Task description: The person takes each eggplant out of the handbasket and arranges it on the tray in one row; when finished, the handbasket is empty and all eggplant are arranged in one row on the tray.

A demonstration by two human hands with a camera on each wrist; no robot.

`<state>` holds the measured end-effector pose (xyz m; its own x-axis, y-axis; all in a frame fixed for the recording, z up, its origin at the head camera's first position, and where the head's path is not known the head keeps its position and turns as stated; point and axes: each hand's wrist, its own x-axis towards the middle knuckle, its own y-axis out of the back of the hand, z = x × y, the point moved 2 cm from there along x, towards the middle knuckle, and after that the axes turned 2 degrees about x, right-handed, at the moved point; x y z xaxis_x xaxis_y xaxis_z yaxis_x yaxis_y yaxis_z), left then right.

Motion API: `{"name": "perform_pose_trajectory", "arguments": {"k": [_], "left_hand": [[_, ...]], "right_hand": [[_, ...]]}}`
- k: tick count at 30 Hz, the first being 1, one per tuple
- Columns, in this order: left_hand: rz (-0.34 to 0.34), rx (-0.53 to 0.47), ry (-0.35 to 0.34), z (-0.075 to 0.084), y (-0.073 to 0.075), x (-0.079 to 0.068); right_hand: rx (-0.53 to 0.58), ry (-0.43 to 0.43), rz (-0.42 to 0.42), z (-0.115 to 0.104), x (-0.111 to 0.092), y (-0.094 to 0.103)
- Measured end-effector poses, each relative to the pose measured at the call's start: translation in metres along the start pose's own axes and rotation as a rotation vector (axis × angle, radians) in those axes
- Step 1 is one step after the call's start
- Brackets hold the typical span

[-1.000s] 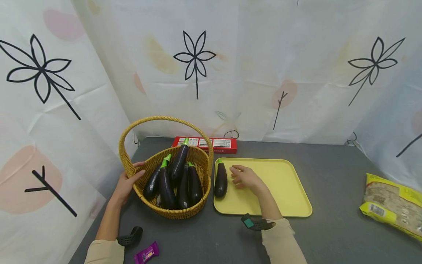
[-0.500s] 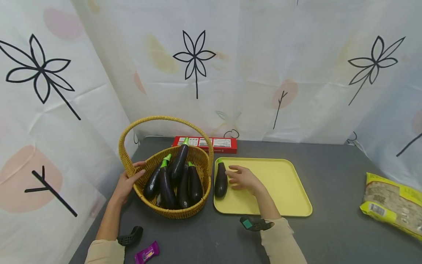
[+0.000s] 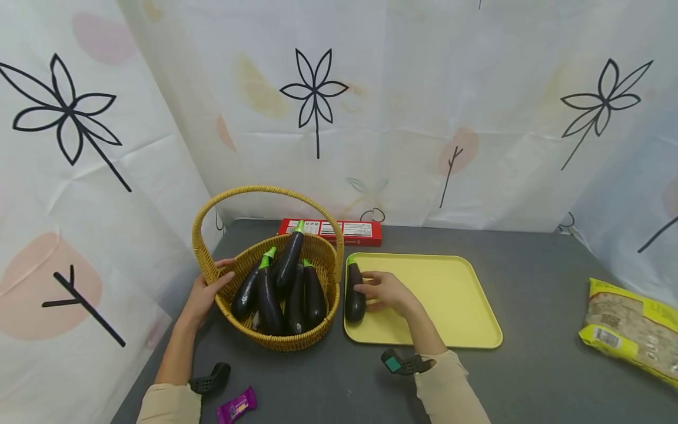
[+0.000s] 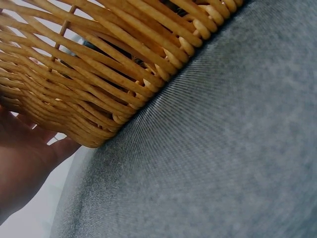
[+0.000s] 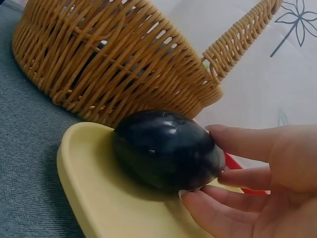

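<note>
My left hand (image 3: 202,299) grips the left side of a woven basket (image 3: 286,343), its thumb over the rim and its other fingers outside. Several dark eggplants (image 3: 269,306) with green stems fill the basket. One more eggplant (image 3: 354,297) lies along the left edge of a yellow tray (image 3: 439,306). Beside it is my right hand (image 3: 391,292), its fingers spread, with one finger lying over the eggplant in the head view. In the right wrist view the eggplant (image 5: 166,148) shows end-on, with the fingertips right at its side. The basket wall (image 4: 99,74) spans the left wrist view.
Behind the basket lies a red box (image 3: 362,233), partly hidden. A yellow bag (image 3: 630,330) rests at the far right of the grey table (image 3: 535,282). Near the front left sits a small purple wrapped packet (image 3: 236,406). Patterned white cloth (image 3: 413,118) hangs behind the table.
My right hand has moved left across the tray to the lone eggplant, and one finger now overlaps it. That eggplant has shifted slightly toward me. My left hand stays on the basket.
</note>
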<state>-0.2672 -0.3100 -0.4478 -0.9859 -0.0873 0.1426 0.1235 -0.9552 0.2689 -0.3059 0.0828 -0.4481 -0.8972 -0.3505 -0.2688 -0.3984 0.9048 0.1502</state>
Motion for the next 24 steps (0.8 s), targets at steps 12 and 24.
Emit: {"name": "perform_pose_trajectory", "arguments": {"k": [12, 24], "left_hand": [[-0.001, 0.006, 0.004, 0.000, 0.000, 0.000], [0.002, 0.006, -0.003, 0.000, 0.000, 0.000]], "right_hand": [[0.013, -0.018, -0.007, 0.000, 0.001, 0.009], [0.259, 0.056, -0.045, 0.002, -0.007, 0.049]]}}
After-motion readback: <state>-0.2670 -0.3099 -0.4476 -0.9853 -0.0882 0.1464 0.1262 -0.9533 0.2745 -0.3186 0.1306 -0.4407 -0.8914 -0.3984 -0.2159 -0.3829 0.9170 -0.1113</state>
